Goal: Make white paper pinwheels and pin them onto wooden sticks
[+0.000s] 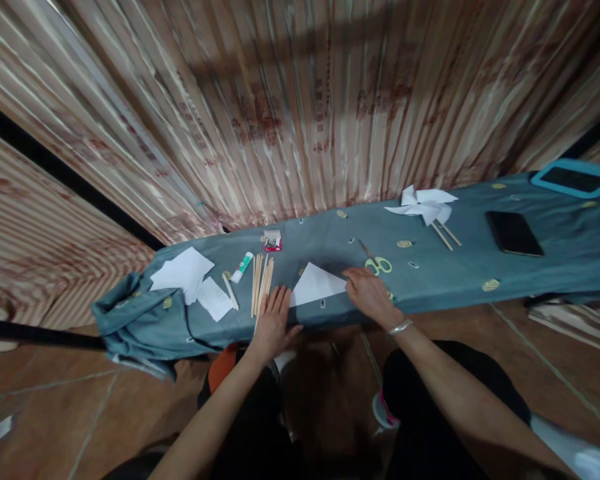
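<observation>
A white paper triangle [316,285] lies on the teal cloth between my hands. My left hand [274,321] rests at its left corner with the fingers spread, beside the lower ends of several wooden sticks [260,283]. At the paper's right corner is my right hand [369,292], its fingers bent together; whether they pinch the paper is too small to tell. Scissors with light green handles [379,265] lie just beyond my right hand. A glue stick [242,267] and a small red box [273,241] are past the sticks.
White paper sheets [183,272] and a pale stick-like piece [231,291] lie at the left. White pinwheels [425,205] on sticks, a dark phone [514,233] and a blue-framed tablet [575,178] are at the right. A striped curtain [300,120] hangs behind the cloth-covered bench [445,287].
</observation>
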### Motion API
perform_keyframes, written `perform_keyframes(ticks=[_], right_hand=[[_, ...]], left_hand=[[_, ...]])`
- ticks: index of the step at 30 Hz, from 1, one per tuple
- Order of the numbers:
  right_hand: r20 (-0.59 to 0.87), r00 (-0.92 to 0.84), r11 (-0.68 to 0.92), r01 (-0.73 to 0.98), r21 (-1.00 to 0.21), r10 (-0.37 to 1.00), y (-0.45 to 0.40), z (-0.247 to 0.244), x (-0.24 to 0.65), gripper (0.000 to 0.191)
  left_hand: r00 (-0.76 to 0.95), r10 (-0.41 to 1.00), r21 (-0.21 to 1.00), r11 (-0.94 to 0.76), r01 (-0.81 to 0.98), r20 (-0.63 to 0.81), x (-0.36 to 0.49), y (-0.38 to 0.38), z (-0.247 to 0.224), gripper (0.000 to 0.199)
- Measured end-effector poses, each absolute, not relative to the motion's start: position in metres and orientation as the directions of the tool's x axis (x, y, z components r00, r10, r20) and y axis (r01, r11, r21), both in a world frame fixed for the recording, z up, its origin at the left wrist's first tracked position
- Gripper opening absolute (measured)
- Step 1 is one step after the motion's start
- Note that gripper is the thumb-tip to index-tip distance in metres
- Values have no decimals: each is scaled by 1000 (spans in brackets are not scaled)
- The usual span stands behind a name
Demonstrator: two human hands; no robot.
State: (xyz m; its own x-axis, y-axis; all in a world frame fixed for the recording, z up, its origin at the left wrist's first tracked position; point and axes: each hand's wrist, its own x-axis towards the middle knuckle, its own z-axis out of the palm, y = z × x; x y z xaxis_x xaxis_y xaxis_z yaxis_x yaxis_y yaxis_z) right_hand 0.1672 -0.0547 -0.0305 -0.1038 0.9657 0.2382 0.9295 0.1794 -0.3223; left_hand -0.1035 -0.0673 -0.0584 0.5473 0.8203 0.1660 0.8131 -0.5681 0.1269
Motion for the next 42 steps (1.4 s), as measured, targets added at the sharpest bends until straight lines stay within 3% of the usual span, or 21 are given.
perform_keyframes(ticks=[3, 7, 14, 18, 21, 26, 30, 34, 38, 42], right_hand=[[239, -97, 190, 895, -403, 966, -42, -30, 163, 38], [134, -95, 159, 764, -626, 986, -26, -32, 155, 43], [62, -91, 107, 648, -754, 994, -4, -31, 150, 14], [63, -127, 123, 548, -828, 990, -2, -23, 159, 13], [79, -141, 126, 362, -924, 987, -7, -16, 170, 10], [88, -144, 109, 143, -984, 986, -17, -6, 185, 11], [89, -170, 101, 64, -993, 981, -23, 2, 188, 13], [95, -203, 99, 10, -995, 974, -29, 12, 190, 16], [106, -233, 116, 29, -993, 967, -37, 21, 198, 20], [169, -197, 195, 121, -973, 966, -40, 17, 217, 24]], left_hand=[[489, 839, 254, -540, 802, 238, -96, -62, -63, 79], [376, 887, 429, -459, 778, 268, -87, -55, -69, 68], [236, 936, 641, -350, 683, 260, -85, -53, -60, 54], [146, 967, 741, -253, 622, 208, -83, -45, -42, 55], [82, 985, 826, -173, 536, 153, -81, -40, -35, 54], [16, 996, 974, 84, 210, -90, -72, -35, -35, 55], [-12, 943, 941, 331, -76, -333, -58, -36, -25, 48], [160, 875, 864, 479, -155, -457, -47, -43, -6, 32], [281, 819, 817, 554, -159, -500, -42, -51, 3, 23], [221, 855, 839, 509, -190, -469, -40, -51, 0, 21]])
